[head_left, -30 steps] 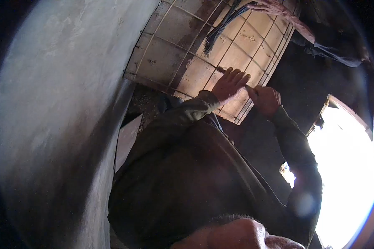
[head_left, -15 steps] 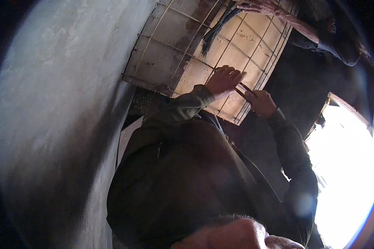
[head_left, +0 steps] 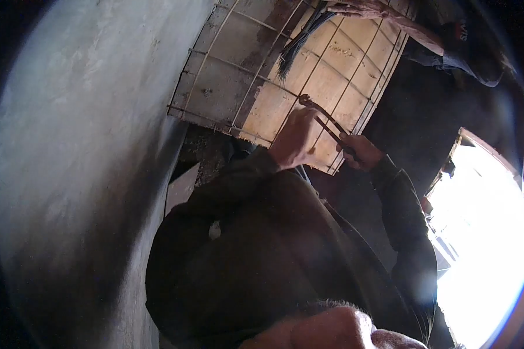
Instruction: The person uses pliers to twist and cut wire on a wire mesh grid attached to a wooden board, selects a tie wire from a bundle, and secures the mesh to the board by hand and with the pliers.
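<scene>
My right hand (head_left: pixel 362 152) is closed around the handles of a pair of dark metal pincers (head_left: pixel 329 118). Their rounded head rests at a crossing of the wire grid (head_left: pixel 312 75), and the two handles stand apart. Close to the left of the pincers is my left hand (head_left: pixel 296 139), smeared by motion; its thumb shows, but its fingers are not clear. The grid of thin rods lies over a wooden board (head_left: pixel 346 81), pale on one side and dark-stained on the other.
At the top, another person's hand (head_left: pixel 361 9) is beside a bundle of dark wires (head_left: pixel 303 43) lying on the grid. A rough grey wall (head_left: pixel 87 116) rises at left. Bright light comes through an opening (head_left: pixel 486 232) at right.
My left hand has drawn back from the pincers' head, down toward my body, uncovering it. The pincers' handles have spread farther apart in my right hand.
</scene>
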